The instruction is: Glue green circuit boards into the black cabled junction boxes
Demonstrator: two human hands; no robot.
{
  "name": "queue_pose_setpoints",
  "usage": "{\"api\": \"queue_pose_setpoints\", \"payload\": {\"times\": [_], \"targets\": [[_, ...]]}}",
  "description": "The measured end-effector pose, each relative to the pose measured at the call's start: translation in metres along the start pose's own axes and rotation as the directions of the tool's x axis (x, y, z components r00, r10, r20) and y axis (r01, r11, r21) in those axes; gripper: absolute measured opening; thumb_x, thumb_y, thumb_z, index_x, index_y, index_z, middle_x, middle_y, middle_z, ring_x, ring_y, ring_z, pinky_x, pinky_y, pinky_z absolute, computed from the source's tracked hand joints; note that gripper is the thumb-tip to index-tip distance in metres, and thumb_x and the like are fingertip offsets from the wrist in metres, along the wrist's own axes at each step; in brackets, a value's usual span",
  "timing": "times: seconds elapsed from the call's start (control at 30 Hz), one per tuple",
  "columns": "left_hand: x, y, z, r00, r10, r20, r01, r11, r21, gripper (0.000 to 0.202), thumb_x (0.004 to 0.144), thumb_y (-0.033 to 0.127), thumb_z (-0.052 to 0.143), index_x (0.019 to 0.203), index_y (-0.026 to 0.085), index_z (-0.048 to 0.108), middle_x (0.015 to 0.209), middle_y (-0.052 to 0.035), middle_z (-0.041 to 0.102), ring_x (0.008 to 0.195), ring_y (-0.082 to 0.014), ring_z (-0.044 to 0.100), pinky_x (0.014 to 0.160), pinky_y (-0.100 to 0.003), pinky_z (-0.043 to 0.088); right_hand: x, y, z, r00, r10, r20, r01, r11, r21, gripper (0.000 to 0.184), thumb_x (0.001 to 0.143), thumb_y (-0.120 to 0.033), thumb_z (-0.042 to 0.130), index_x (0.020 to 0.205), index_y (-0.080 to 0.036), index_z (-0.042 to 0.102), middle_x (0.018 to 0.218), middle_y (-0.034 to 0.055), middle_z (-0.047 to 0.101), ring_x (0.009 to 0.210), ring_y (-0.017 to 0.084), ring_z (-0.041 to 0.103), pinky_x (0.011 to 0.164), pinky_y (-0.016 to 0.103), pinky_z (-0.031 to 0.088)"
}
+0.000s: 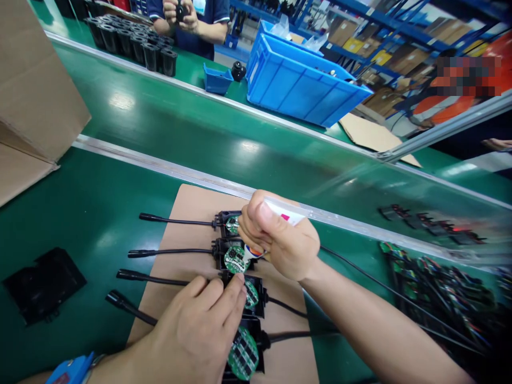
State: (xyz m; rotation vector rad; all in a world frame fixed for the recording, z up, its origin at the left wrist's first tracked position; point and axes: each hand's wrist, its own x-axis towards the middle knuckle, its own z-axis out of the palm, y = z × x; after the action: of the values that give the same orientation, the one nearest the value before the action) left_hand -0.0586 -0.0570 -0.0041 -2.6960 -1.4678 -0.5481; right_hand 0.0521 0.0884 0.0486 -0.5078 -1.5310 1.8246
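Several black housings with round green circuit boards (235, 258) and black cables lie in a row on a brown cardboard sheet (188, 205). My right hand (280, 240) is closed round a white squeeze tube (280, 212), its nozzle pointing down at the second board. My left hand (196, 325) rests on the third housing (256, 296), fingers together and pressing on it. The nearest board (242, 354) shows beside my left palm.
A cardboard box (32, 90) stands at the left, a black part (42, 285) on the green bench. More wired boards (436, 298) lie at right. Beyond the conveyor are a blue crate (300, 80), black cylinders (132, 40) and another person's hands (182, 13).
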Motion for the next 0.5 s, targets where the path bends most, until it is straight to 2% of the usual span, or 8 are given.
{"api": "queue_pose_setpoints", "payload": {"times": [0.23,0.37,0.43,0.5], "targets": [[0.001,-0.001,0.001,1.0,0.003,-0.015,-0.003,1.0,0.008,0.046,0.09,0.034,0.046,0.128,0.009,0.056,0.129,-0.009,0.06,0.09,-0.0223,0.052,0.079,-0.037,0.036,0.003,0.013,-0.001,1.0,-0.019,-0.005,0.019,1.0,0.013,0.036,0.091,-0.039,0.055,0.065,-0.019,0.042,0.05,-0.0082,0.033,0.04,0.004,0.025,0.036,0.019,0.021],[0.002,-0.001,-0.002,1.0,-0.002,-0.015,0.001,1.0,-0.014,0.046,0.089,0.029,0.045,0.128,0.008,0.056,0.13,-0.0094,0.059,0.093,-0.0229,0.054,0.081,-0.036,0.039,0.0,0.007,-0.007,0.997,-0.072,-0.022,0.071,0.997,-0.033,0.034,0.091,-0.038,0.056,0.065,-0.019,0.044,0.05,-0.0073,0.035,0.041,0.005,0.028,0.038,0.019,0.022],[0.001,0.001,-0.002,0.996,0.021,-0.09,-0.022,1.0,-0.008,0.041,0.088,0.023,0.044,0.122,0.007,0.061,0.125,-0.0108,0.063,0.091,-0.0236,0.056,0.078,-0.036,0.041,-0.006,-0.004,-0.007,0.996,-0.082,-0.046,0.083,0.997,0.009,0.033,0.09,-0.037,0.056,0.065,-0.019,0.044,0.05,-0.0077,0.032,0.04,0.005,0.027,0.037,0.019,0.024],[0.0,0.005,-0.002,0.975,0.068,-0.211,-0.067,0.998,0.008,0.033,0.086,0.015,0.045,0.108,0.007,0.067,0.114,-0.0128,0.068,0.08,-0.0227,0.057,0.069,-0.036,0.042,-0.015,-0.015,-0.004,0.994,-0.073,-0.08,0.079,0.994,0.072,0.033,0.09,-0.037,0.056,0.065,-0.02,0.043,0.049,-0.008,0.028,0.04,0.006,0.025,0.038,0.02,0.025]]}}
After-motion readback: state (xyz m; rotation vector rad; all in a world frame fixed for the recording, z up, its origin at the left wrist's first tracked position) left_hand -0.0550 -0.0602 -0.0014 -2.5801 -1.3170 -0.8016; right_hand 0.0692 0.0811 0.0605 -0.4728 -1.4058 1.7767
